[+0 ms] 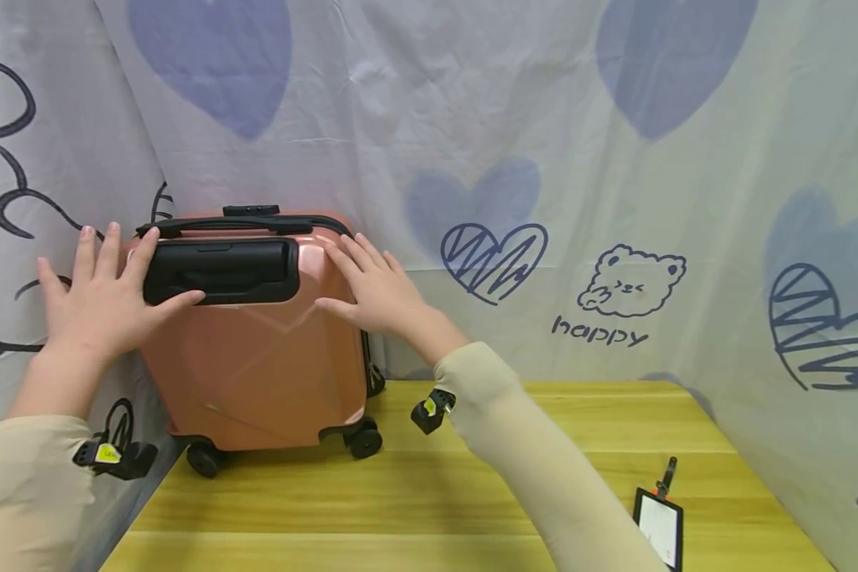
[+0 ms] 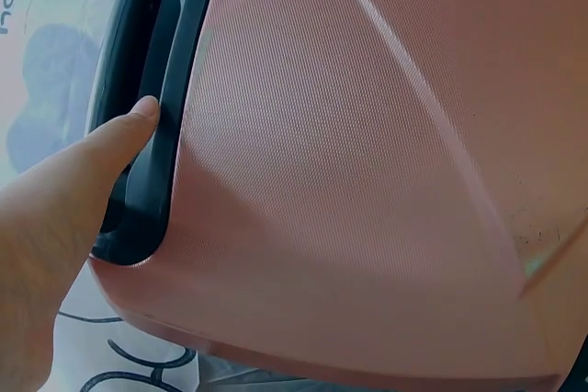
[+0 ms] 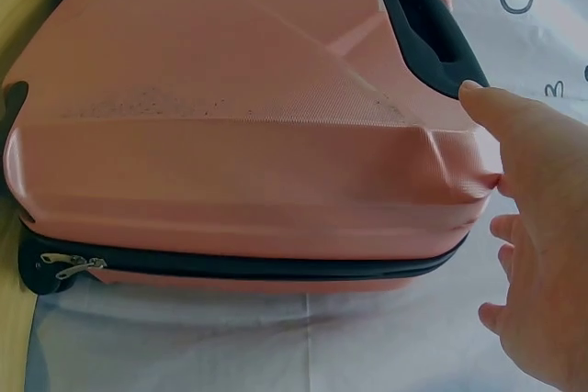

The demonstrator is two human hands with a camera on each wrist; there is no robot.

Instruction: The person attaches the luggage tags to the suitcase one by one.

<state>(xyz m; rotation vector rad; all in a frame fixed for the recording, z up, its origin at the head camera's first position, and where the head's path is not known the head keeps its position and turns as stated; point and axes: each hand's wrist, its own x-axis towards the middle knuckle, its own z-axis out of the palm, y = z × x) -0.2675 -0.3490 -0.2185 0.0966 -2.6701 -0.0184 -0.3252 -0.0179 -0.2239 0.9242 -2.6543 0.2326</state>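
Observation:
A pink hard-shell suitcase (image 1: 257,365) stands upright on its black wheels at the left of the table. My left hand (image 1: 100,306) lies with spread fingers over its upper left corner. In the left wrist view that thumb overlaps the edge of the black recessed panel (image 2: 152,172). At the upper right corner is my right hand (image 1: 379,290), fingers straight and apart, its fingertips right at the shell. Along the suitcase's side runs a black zipper (image 3: 276,265), with metal pulls (image 3: 73,263) near the bottom.
A black-framed tag with a white card (image 1: 659,524) and a short strap lies at the right front of the wooden table (image 1: 472,492). A white curtain (image 1: 372,103) with hearts and drawings hangs behind and along the sides, close to the suitcase.

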